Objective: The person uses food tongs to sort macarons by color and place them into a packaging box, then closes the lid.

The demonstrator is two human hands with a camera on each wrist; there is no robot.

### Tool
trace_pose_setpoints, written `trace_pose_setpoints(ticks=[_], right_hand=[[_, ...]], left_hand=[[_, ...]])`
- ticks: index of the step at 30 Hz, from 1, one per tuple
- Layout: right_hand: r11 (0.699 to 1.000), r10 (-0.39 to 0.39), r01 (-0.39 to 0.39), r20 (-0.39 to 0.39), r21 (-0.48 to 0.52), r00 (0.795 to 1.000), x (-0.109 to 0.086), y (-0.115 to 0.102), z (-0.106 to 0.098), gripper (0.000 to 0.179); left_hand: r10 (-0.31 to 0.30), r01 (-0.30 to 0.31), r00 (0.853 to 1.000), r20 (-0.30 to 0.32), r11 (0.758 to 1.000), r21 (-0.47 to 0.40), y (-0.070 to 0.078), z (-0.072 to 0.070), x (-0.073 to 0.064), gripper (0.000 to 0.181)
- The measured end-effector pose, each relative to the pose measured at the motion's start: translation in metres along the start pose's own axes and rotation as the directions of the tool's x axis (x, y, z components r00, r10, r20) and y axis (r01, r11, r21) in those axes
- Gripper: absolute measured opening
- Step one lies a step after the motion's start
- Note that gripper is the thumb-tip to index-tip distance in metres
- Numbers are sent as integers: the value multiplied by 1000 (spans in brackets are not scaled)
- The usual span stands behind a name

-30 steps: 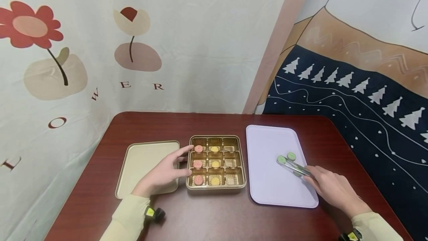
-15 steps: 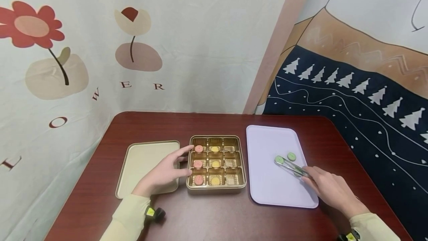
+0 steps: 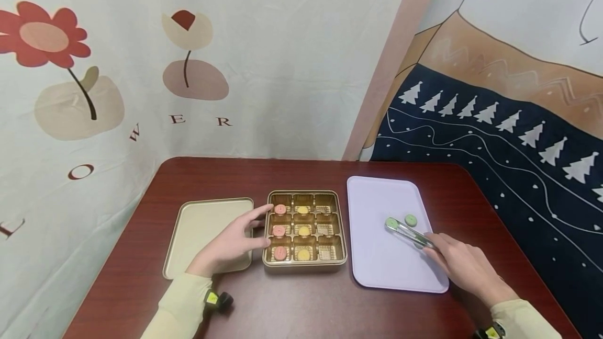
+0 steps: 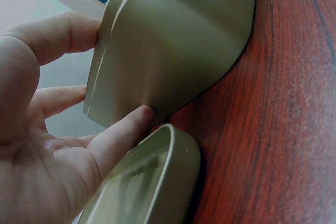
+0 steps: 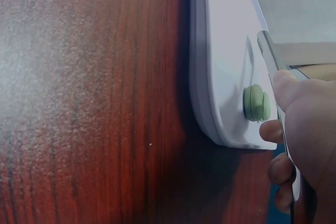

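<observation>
My right hand [image 3: 466,266] grips metal tongs [image 3: 411,234] over the lilac tray [image 3: 377,266]. A green macaron [image 3: 391,223] sits at the tongs' tips; whether it touches the tray I cannot tell. Another green macaron [image 3: 411,220] lies just behind, and a third is partly hidden below the tongs. In the right wrist view, green macarons [image 5: 255,102] overlap on the tray. My left hand [image 3: 232,245] touches the left side of a gold tin [image 3: 306,264] with thumb and fingers extended. The tin's left column holds pink macarons [image 3: 280,253], its middle column yellow macarons [image 3: 303,255]; its right column is empty.
A shallow gold lid [image 3: 198,234] lies on the brown table [image 3: 301,307], left of the tin and partly beneath my left forearm. A narrow strip of table separates tin and tray. A patterned curtain [image 3: 282,67] hangs behind the table.
The tongs and the green macaron at their tips have shifted slightly left across the tray, with my right hand following. My left hand and the tin have stayed put.
</observation>
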State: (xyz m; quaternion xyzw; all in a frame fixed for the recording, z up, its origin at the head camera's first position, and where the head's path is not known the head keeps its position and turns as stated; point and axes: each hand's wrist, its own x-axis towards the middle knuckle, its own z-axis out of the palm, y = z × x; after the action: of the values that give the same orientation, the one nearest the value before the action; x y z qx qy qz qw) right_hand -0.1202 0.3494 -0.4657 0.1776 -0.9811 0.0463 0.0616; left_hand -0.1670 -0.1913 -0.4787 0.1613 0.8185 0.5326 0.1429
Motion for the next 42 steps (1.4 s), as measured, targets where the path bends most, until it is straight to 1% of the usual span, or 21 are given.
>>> trace_pose_setpoints(ticks=[5, 9, 18, 26, 32, 38, 42], right_hand=[[1000, -12, 12, -36, -4, 999, 4, -1, -2, 43], [1000, -13, 14, -47, 7, 999, 8, -1, -5, 46], [998, -57, 57, -139, -1, 989, 19, -1, -15, 43], [999, -50, 51, -129, 7, 990, 27, -6, -21, 43], [997, -73, 75, -136, 4, 988, 33, -13, -21, 42], [993, -114, 117, -159, 12, 981, 38, -22, -19, 42], [992, -121, 126, -157, 20, 980, 41, -30, -17, 43]], left_hand=[[-1, 1, 1000, 0, 1000, 1, 0, 0, 0, 89], [4, -4, 1000, 3, 1000, 0, 0, 0, -1, 89], [-4, 4, 1000, -5, 1000, 21, -1, 1, -1, 88], [10, -10, 1000, 4, 1000, 7, -1, 0, 0, 89], [3, -3, 1000, 2, 1000, 9, -1, 0, 0, 89], [2, -2, 1000, 1, 1000, 5, 0, 0, -1, 89], [0, 0, 1000, -1, 1000, 6, 0, 0, 0, 89]])
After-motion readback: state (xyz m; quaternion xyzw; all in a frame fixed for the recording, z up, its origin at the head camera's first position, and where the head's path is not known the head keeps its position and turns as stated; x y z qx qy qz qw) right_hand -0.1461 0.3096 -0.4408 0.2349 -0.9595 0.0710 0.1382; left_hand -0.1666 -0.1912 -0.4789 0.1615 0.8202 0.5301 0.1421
